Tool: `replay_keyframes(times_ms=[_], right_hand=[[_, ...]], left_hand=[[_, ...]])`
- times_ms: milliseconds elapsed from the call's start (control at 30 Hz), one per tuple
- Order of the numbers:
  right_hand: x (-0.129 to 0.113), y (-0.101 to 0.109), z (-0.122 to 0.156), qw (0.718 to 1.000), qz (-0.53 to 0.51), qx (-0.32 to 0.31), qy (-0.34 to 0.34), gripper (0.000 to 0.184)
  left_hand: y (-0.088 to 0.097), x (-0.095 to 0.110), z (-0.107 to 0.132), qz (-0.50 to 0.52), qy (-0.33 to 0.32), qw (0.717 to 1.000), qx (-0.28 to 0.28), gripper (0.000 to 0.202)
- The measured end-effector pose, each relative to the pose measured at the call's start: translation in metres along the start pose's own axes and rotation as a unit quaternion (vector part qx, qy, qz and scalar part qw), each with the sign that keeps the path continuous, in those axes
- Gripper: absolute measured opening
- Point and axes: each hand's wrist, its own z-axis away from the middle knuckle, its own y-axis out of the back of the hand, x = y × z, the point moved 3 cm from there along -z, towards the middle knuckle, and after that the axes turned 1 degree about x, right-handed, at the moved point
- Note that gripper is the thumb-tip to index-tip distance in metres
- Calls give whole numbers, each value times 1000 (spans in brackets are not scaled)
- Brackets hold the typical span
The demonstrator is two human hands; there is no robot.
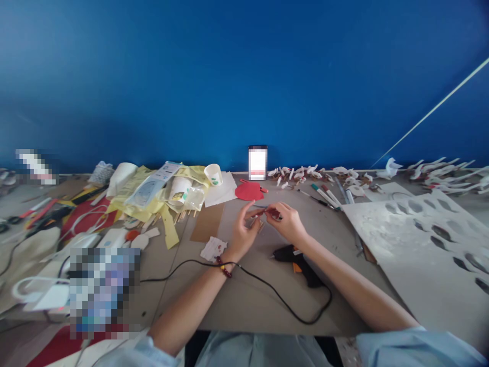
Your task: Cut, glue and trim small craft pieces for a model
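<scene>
Left hand: seen in the head view, the left hand (244, 232) is partly open, its index finger raised and its thumb curved towards the right hand; whether it grips anything cannot be told.
Right hand: the right hand (284, 219) has its fingertips drawn together in a pinch, meeting the left hand above the middle of the desk (237, 306).
Small piece: a small piece (261, 212) lies at the right fingertips, between the two hands; it is too small and too covered for its shape to be read.
Glue gun: a black glue gun (301, 265) with an orange trigger lies on its side just beside the right forearm, nozzle to the left.
Cord: a black cord (305, 322) loops from the gun's handle and passes leftwards at the left wrist, near a beaded bracelet (223, 267).
Papers: a crumpled white scrap (214, 249) lies near the left wrist, with a brown card (207, 223) behind it.
Red piece: a flat red piece (249, 190) lies beyond the hands, in front of an upright screen (258, 162) by the blue wall (244, 76).
Right side: pens (324, 196) lie beside a white sheet (397, 244) with leaf-shaped openings; white bird-like figures (305, 172) stand behind.
Left side: a paper cup (213, 175) stands near yellow wrappings (172, 229).
</scene>
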Motion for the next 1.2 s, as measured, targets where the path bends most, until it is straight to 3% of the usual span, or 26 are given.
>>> replay_keyframes(times_ms=[333,667,1033,1200], right_hand=[[2,-1,3,998,58,34,-8,7],[2,-1,4,1000,21,10,-3,13],[3,-1,4,997,36,45,-42,7],[2,2,3,995,20,65,-72,7]], left_hand=[[-6,-8,8,37,24,997,-61,59],[-4,-3,5,48,19,998,-39,55],[-5,-1,7,4,31,997,-75,63],[-9,3,9,-1,16,993,-119,74]])
